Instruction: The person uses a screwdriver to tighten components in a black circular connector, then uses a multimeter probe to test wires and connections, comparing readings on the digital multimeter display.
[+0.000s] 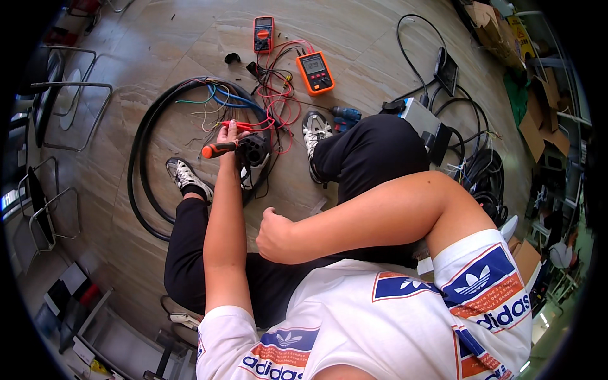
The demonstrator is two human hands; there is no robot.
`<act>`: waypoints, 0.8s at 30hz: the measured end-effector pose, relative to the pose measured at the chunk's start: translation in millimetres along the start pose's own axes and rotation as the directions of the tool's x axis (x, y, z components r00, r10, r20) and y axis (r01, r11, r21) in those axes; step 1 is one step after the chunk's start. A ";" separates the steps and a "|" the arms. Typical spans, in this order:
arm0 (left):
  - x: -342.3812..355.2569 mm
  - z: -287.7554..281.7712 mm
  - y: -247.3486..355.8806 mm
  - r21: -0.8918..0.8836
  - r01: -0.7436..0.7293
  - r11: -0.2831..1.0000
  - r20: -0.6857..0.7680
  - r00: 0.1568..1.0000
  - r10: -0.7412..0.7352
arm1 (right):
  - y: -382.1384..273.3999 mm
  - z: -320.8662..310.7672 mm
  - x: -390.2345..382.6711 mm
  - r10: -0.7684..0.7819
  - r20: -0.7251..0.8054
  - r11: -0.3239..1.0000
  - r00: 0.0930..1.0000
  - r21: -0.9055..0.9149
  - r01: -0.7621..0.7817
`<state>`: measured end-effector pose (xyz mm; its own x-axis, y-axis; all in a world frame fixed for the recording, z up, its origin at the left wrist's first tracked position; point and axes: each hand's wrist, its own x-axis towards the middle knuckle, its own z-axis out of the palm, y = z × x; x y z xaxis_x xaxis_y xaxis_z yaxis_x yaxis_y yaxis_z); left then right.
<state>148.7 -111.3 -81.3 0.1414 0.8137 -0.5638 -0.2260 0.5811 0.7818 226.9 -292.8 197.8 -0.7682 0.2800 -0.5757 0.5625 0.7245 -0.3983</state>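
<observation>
My left hand (229,135) reaches forward among loose cable wires, closed on a red test probe (238,126). Just below it, at the wrist, lies an orange-and-black screwdriver handle (218,149), beside a black part with round holes (256,151). Thin coloured wires (206,104) fan out from the end of a thick black cable (135,155) coiled on the floor. My right hand (274,237) is curled above my lap; whatever its fingers hold, if anything, is hidden. Red test leads (288,120) run to an orange meter (315,72).
A red multimeter (263,35) lies beyond the orange meter. Near my right shoe rests a blue cordless drill (346,116). To the right are a grey box (420,119) and a heap of black cables (484,177). Metal-framed chairs (79,117) stand at left, cardboard (537,123) at right.
</observation>
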 end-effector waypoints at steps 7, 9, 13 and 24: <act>1.0 -0.1 -1.8 -0.003 -0.004 1.000 0.019 1.000 0.004 | -0.7 3.8 2.4 0.010 -0.003 1.000 1.000 -0.004 -0.010; 2.1 -0.7 -2.0 0.001 -0.005 1.000 0.021 1.000 0.005 | -0.6 3.6 2.3 0.008 -0.006 1.000 1.000 -0.002 -0.008; 1.9 0.3 -2.5 0.011 -0.009 1.000 0.004 1.000 0.009 | 0.7 1.7 0.4 -0.006 0.005 1.000 1.000 -0.002 0.006; 4.3 -5.2 -0.4 0.018 -0.010 1.000 -0.024 1.000 0.010 | -0.1 -1.8 -0.6 0.010 -0.023 1.000 1.000 -0.006 -0.011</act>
<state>144.4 -108.1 -85.5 0.1158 0.8189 -0.5621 -0.2097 0.5734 0.7920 226.7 -291.9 199.5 -0.7691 0.3018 -0.5633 0.5686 0.7256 -0.3876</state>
